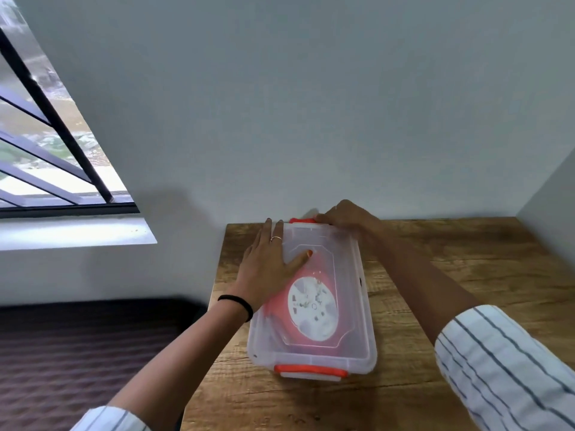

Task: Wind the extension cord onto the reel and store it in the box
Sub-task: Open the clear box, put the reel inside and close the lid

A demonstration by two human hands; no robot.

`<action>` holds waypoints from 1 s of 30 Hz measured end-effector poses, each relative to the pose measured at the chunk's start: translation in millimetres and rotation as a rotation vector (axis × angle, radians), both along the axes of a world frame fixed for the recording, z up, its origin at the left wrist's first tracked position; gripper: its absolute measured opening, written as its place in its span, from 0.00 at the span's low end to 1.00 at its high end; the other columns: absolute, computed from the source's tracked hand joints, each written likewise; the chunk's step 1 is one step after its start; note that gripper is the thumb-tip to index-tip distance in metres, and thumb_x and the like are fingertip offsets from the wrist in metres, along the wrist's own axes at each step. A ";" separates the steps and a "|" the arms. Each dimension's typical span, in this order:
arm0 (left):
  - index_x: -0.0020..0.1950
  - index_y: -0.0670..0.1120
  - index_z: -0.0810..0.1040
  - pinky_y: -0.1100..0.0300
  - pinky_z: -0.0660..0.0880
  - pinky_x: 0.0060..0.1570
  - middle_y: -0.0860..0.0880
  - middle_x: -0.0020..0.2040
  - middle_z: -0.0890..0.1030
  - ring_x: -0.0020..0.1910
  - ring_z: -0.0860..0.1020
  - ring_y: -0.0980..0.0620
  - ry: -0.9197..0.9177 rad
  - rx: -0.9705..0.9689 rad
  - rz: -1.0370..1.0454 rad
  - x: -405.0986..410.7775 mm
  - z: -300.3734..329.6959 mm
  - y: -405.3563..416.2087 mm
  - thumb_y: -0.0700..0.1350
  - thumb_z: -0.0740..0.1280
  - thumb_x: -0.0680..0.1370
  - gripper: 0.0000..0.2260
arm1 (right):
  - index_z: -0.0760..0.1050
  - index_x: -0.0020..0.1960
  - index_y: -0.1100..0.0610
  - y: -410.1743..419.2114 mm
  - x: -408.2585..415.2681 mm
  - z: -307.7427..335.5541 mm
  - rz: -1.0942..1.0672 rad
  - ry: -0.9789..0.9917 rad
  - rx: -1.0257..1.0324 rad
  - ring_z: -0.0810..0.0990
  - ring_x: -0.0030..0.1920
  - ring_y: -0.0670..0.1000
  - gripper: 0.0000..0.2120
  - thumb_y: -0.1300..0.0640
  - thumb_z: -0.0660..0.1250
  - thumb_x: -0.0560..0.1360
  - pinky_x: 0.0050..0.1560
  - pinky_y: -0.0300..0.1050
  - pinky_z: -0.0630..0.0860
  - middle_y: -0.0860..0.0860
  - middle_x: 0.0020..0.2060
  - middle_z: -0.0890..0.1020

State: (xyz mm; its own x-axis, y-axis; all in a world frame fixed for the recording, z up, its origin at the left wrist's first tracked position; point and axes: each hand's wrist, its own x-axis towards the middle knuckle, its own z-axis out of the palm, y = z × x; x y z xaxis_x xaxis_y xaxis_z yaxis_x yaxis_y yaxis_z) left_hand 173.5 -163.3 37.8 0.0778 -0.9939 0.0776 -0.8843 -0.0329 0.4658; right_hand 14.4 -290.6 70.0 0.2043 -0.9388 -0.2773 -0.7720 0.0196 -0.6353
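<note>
A translucent plastic box [357, 325] with its lid on stands on the wooden table [466, 275]. Through the lid I see the orange cord reel [311, 309] with its white socket face. My left hand [267, 259] lies flat on the lid's far left part, fingers straight, thumb stretched over the lid. My right hand [345, 217] curls its fingers over the far orange latch [300, 220] at the box's back edge. The near orange latch [309, 369] sits at the front edge. The cord itself is hidden by the reel.
The table stands in a corner, with a pale wall right behind the box and another wall at the right. A barred window [46, 135] and its sill are at the left. A dark patterned floor [77, 353] lies below the table's left edge.
</note>
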 end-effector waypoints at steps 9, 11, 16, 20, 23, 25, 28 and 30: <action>0.78 0.46 0.52 0.47 0.50 0.75 0.46 0.78 0.55 0.78 0.51 0.47 -0.068 -0.027 -0.005 -0.7 -0.9 -16.9 0.66 0.55 0.77 0.37 | 0.78 0.56 0.60 22.2 9.8 -11.1 0.337 0.069 -0.328 0.76 0.48 0.52 0.20 0.46 0.69 0.73 0.51 0.45 0.72 0.56 0.48 0.76; 0.78 0.44 0.54 0.48 0.51 0.75 0.46 0.77 0.58 0.77 0.52 0.47 -0.043 -0.024 -0.058 -1.6 1.5 -28.8 0.63 0.57 0.78 0.35 | 0.77 0.58 0.59 20.6 11.1 -14.9 0.308 0.064 -0.322 0.76 0.52 0.53 0.19 0.48 0.69 0.74 0.54 0.46 0.72 0.54 0.50 0.77; 0.69 0.47 0.70 0.51 0.72 0.61 0.47 0.61 0.78 0.61 0.74 0.47 0.119 0.009 -0.142 7.5 3.2 -51.4 0.65 0.64 0.73 0.31 | 0.79 0.54 0.61 9.3 11.8 -2.9 0.316 0.039 -0.163 0.77 0.46 0.51 0.15 0.51 0.70 0.73 0.45 0.42 0.70 0.52 0.43 0.80; 0.59 0.46 0.76 0.60 0.74 0.48 0.51 0.50 0.80 0.49 0.77 0.52 0.240 -0.042 -0.137 7.1 3.5 -53.8 0.59 0.72 0.71 0.24 | 0.82 0.50 0.60 2.7 11.1 3.8 0.267 0.011 -0.078 0.79 0.44 0.51 0.13 0.52 0.74 0.70 0.45 0.45 0.74 0.55 0.43 0.83; 0.57 0.46 0.75 0.62 0.74 0.46 0.51 0.50 0.79 0.47 0.77 0.54 0.270 -0.056 -0.121 6.6 1.0 -53.5 0.60 0.73 0.69 0.24 | 0.82 0.47 0.60 8.7 16.4 2.2 0.216 0.022 -0.189 0.78 0.43 0.50 0.12 0.54 0.76 0.68 0.41 0.42 0.72 0.54 0.43 0.83; 0.55 0.47 0.75 0.58 0.77 0.47 0.52 0.50 0.79 0.47 0.77 0.55 0.269 -0.058 -0.093 7.0 -1.8 -52.9 0.65 0.70 0.67 0.26 | 0.81 0.45 0.60 17.3 22.0 -2.7 0.171 0.074 -0.361 0.78 0.44 0.52 0.09 0.56 0.75 0.68 0.43 0.43 0.73 0.55 0.41 0.83; 0.56 0.49 0.75 0.54 0.78 0.49 0.53 0.50 0.79 0.48 0.78 0.55 0.251 -0.077 -0.086 6.8 -6.1 -52.1 0.65 0.68 0.68 0.25 | 0.81 0.46 0.60 27.1 22.6 -11.7 0.132 0.076 -0.482 0.78 0.45 0.55 0.09 0.54 0.73 0.70 0.44 0.45 0.74 0.56 0.41 0.83; 0.57 0.49 0.75 0.53 0.78 0.50 0.53 0.50 0.79 0.49 0.78 0.54 0.206 -0.089 -0.101 5.7 -3.6 -50.3 0.65 0.66 0.69 0.24 | 0.81 0.48 0.59 31.5 19.5 -13.3 0.114 0.036 -0.483 0.79 0.44 0.54 0.09 0.55 0.72 0.71 0.43 0.43 0.73 0.55 0.41 0.83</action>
State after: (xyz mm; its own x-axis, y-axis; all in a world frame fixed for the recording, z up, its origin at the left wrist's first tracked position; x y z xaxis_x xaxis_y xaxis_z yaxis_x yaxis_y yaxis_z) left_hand 179.2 -213.6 34.2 0.0017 -0.9874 0.1579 -0.7670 0.1001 0.6338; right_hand 33.9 -259.1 56.7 0.3118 -0.9339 0.1749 -0.7737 -0.3564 -0.5238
